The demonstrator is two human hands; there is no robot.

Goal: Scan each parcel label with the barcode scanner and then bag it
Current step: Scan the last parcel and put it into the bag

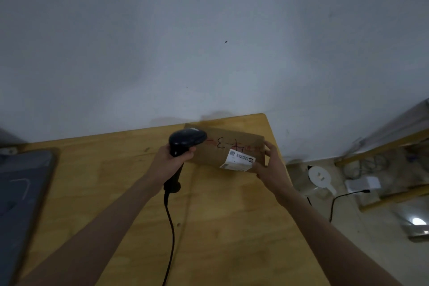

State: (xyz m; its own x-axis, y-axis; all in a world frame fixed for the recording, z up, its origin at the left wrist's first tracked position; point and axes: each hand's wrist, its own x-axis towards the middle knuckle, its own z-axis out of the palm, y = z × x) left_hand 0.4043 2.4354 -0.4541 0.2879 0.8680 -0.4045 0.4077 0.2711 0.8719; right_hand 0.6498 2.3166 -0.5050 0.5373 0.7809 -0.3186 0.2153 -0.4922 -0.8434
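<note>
A brown cardboard parcel with red handwriting lies near the far right corner of the wooden table. A white label is stuck on its near right part. My right hand grips the parcel's right end, thumb by the label. My left hand grips the handle of a black barcode scanner, whose head is over the parcel's left end. The scanner's black cable runs down toward the table's near edge.
A dark grey flat object covers the table's left side. A pale wall rises just behind the table. On the floor to the right are a white kettle-like object, a black cable and a yellow frame.
</note>
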